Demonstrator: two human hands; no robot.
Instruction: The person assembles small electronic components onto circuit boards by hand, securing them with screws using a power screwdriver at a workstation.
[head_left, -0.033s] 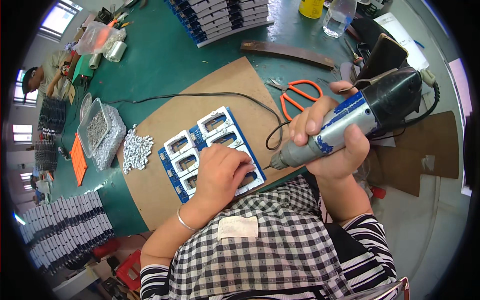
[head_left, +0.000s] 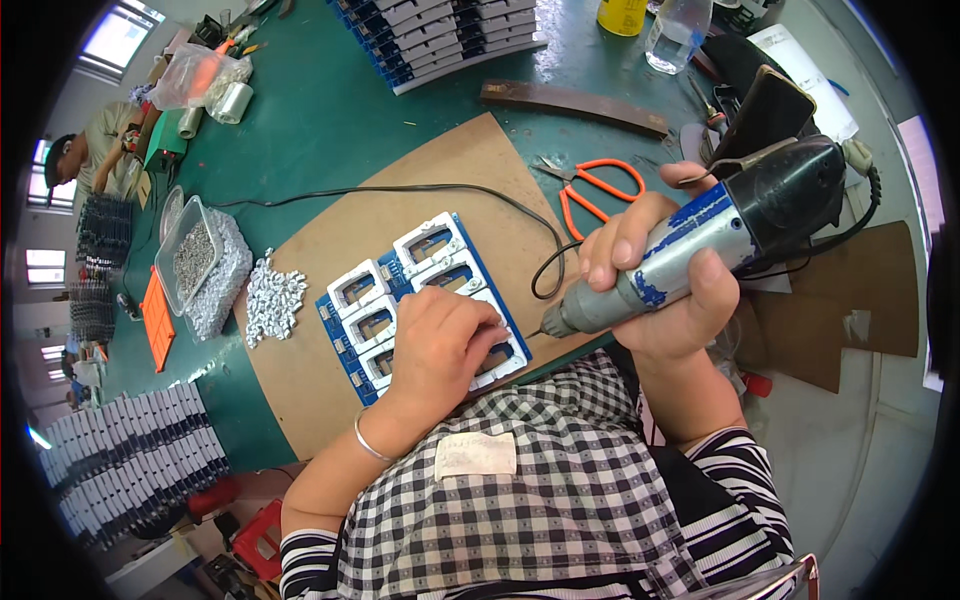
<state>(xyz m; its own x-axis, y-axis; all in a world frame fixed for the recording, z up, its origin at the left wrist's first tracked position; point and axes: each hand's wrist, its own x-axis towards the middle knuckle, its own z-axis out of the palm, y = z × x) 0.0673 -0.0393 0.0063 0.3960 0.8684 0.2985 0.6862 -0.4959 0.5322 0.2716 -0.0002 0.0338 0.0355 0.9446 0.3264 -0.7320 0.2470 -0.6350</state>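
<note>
My right hand (head_left: 665,290) is wrapped round an electric screwdriver (head_left: 700,235) with a silver and worn-blue body and a black rear end. Its thin bit points left, close to the near right edge of a blue circuit board (head_left: 393,268). White plastic frames (head_left: 430,243) sit in two rows on this board, which lies on a brown sheet. Over the near part of the board rests my left hand (head_left: 440,345), thumb and fingers pinched together at a white frame. Whatever is between those fingertips is hidden.
Small white parts (head_left: 275,300) lie piled left of the board, beside a clear tub (head_left: 190,258) of small metal pieces. Orange-handled cutters (head_left: 600,185) and a dark bar (head_left: 573,105) lie beyond. A black cable (head_left: 400,188) crosses the sheet. Stacked boards (head_left: 440,40) stand at the back.
</note>
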